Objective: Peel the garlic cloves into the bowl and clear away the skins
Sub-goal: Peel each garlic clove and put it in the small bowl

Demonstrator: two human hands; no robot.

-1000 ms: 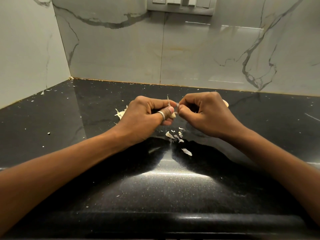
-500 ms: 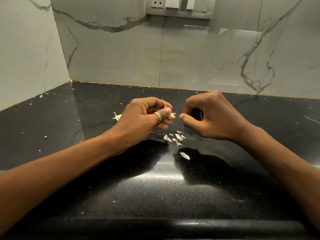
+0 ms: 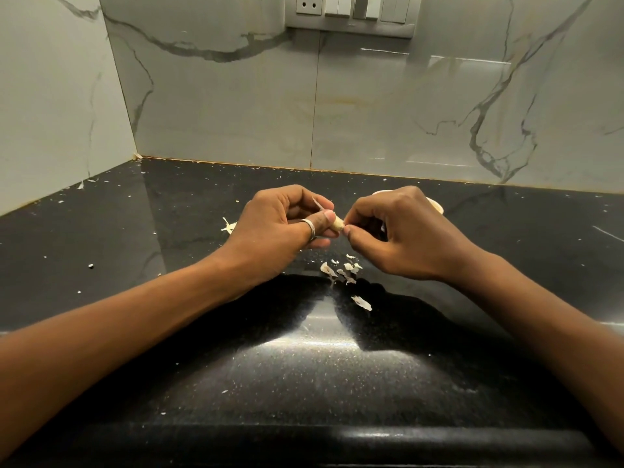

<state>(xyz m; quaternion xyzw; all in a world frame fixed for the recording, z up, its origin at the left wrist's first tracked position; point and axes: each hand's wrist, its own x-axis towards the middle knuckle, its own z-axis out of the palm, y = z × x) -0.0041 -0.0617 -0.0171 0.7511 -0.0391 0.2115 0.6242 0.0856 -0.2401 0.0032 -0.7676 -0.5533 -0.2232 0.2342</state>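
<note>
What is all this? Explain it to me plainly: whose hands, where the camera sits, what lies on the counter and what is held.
No machine here: a person works with bare hands. The camera sits on their head, looking forward and down, so both forearms reach in from below. The left hand grips a garlic clove; the right hand pinches its tip to peel it. Torn skins lie on the black counter beneath the hands. A pale bowl shows partly behind the right hand.
</note>
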